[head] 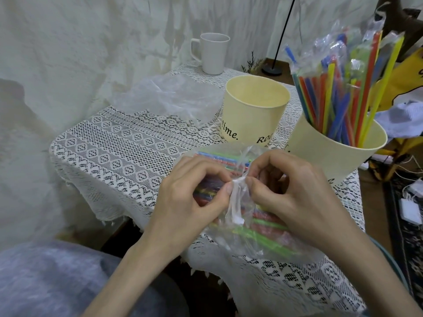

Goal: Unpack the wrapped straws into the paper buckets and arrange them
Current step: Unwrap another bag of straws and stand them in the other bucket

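Observation:
A clear plastic pack of coloured straws (pixel 263 227) lies on the lace-covered table (pixel 109 152) near its front edge. My left hand (pixel 194 193) and my right hand (pixel 286 186) both pinch the bunched plastic wrap at the pack's top, thumbs and forefingers almost touching. Behind them stands an empty cream paper bucket (pixel 251 115) with black lettering. To its right, a second paper bucket (pixel 329 154) holds several upright coloured straws (pixel 338 94), some still in clear wrappers.
A crumpled empty plastic bag (pixel 169 97) lies on the table's left rear. A white mug (pixel 214 53) stands at the far edge. A black lamp stand (pixel 272 69) and yellow and white items on the floor lie to the right. My grey-clad lap is at lower left.

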